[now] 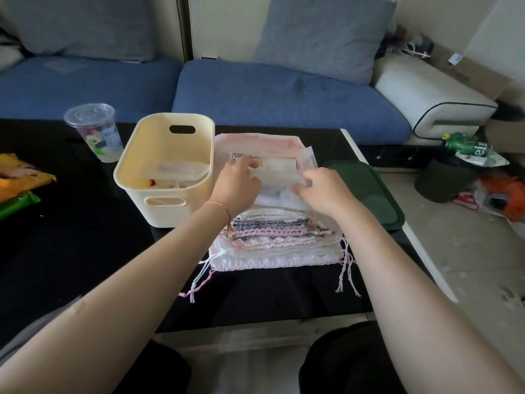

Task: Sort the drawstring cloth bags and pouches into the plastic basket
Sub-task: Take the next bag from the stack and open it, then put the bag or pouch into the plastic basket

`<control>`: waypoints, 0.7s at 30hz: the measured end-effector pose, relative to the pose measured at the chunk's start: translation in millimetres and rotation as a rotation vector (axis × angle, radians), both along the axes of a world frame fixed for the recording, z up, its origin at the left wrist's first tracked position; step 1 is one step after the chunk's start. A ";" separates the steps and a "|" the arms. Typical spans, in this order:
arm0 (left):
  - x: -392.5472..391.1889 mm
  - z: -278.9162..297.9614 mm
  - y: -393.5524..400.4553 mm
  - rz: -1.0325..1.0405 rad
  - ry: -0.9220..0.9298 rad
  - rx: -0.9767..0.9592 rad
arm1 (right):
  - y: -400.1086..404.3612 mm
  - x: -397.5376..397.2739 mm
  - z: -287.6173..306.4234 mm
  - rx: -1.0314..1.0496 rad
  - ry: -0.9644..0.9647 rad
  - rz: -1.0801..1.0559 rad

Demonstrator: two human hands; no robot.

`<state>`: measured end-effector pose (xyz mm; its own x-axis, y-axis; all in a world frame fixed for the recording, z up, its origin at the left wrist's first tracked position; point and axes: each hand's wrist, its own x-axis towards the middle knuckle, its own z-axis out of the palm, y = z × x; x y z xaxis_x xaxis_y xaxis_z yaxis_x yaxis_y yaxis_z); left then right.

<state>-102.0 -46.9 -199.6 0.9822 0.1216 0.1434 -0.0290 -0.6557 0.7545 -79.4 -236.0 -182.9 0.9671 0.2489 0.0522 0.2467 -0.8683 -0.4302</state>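
Both hands, left point(237, 180) and right point(318, 189), pinch our top pouch point(279, 177) off the stack point(272, 237) mid-counter, ready for the basket point(167, 166) alongside.

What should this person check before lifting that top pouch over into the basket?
1. Both hands on the top pouch: ok. The left hand and right hand both pinch it.
2. Only one pouch in the grip: cannot tell; the layers are thin and blurred.
3. Room in the basket: ok; a few pouches lie low inside.
4. Path to the basket: ok; it sits directly left of the stack, nothing between.
5. Cords free to lift: cannot tell; several dangle tangled at the stack's near edge.
6. Plastic cup clear of the move: ok; it stands beyond the basket.
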 end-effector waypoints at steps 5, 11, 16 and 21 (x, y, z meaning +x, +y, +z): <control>13.8 34.9 36.1 0.028 -0.526 0.304 | 38.5 22.8 28.8 0.226 -0.105 -0.097; 32.2 46.1 123.8 0.293 -0.022 0.390 | 111.8 43.7 66.2 0.382 -0.192 -0.044; 39.2 50.9 161.8 0.365 -0.132 -0.129 | 175.2 54.2 63.4 0.331 -0.162 0.051; 46.4 54.0 179.8 0.298 -0.368 -0.186 | 212.8 67.4 56.2 0.188 -0.213 0.138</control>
